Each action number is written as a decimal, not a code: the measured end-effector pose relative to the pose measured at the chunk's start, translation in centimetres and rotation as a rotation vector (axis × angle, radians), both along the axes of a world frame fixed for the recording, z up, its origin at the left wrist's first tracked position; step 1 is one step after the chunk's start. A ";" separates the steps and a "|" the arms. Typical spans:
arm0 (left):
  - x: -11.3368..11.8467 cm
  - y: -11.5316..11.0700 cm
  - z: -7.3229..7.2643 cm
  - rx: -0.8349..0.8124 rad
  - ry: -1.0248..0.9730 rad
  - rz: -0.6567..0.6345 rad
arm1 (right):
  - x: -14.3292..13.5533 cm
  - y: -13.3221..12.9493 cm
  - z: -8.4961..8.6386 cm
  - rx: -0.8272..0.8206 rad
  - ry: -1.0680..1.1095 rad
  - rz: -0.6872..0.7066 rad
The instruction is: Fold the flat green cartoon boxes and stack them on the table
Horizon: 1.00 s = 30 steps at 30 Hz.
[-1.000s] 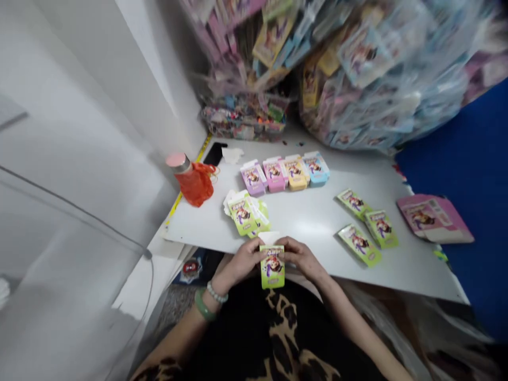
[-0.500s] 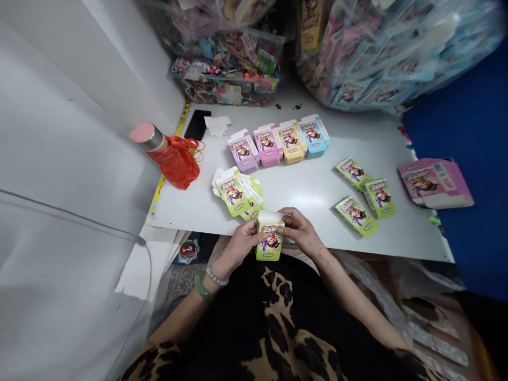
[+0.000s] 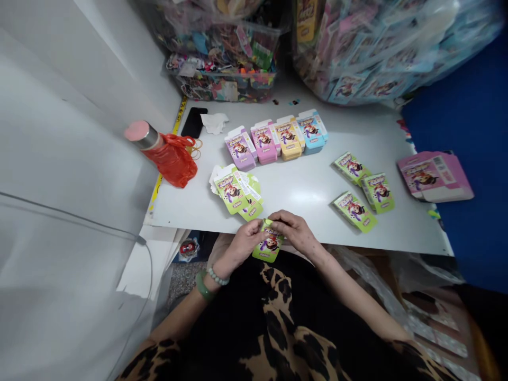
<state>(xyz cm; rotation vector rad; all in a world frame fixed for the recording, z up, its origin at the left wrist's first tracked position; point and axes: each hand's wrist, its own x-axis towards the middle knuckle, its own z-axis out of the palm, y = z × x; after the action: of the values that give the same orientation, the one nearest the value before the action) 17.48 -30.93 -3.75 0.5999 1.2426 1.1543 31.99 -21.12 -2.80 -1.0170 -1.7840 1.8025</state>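
A small green carton [image 3: 268, 247] with a cartoon figure sits between my two hands at the near edge of the white table [image 3: 309, 196]. My left hand [image 3: 239, 247] grips its left side, and my right hand [image 3: 294, 231] pinches its top end, covering the flap. Just beyond my hands lies a loose pile of flat green cartons [image 3: 235, 191]. Three more green cartons [image 3: 360, 190] lie to the right. A row of purple, pink, yellow and blue cartons [image 3: 277, 138] stands further back.
A bottle wrapped in an orange bag [image 3: 164, 155], a black phone [image 3: 194, 121] and a crumpled tissue [image 3: 214, 122] lie at the left. A large pink carton [image 3: 434, 176] rests at the right edge. Clear bags of packaged goods [image 3: 381, 47] pile up behind.
My hands have lifted the green carton toward the table edge and tilted it. The white top flap that stood open is now under my right fingers. The camera view has dipped downward.
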 end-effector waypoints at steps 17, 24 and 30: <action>0.6 -0.9 -0.6 0.007 0.042 0.152 | 2.4 -0.3 0.1 0.007 -0.057 0.165; 0.4 0.0 -0.7 0.055 -0.014 0.227 | 0.4 -1.4 -1.4 -0.133 0.023 -0.078; 0.0 1.3 0.1 0.120 0.198 0.183 | 3.2 1.5 -0.9 0.172 -0.059 -0.125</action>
<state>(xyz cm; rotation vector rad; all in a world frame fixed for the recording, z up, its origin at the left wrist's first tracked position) 17.48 -29.68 -3.61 0.7154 1.4271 1.3551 35.22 -19.61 -3.73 -1.0963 -1.8309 1.5308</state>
